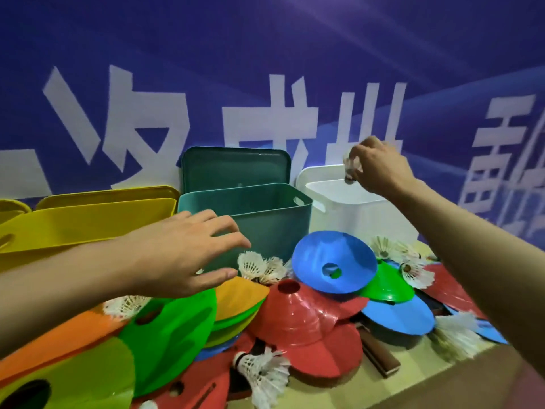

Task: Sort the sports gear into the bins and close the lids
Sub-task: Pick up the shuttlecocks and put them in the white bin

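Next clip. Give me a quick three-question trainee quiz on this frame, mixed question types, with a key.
1. True or false: the right hand holds a shuttlecock over the white bin.
2. Which bin stands between the other two? A) yellow bin B) teal bin C) white bin
3. Fill in: the left hand is open, reaching toward the ____ in front of the teal bin.

Key: 1 true; 2 B; 3 shuttlecocks.
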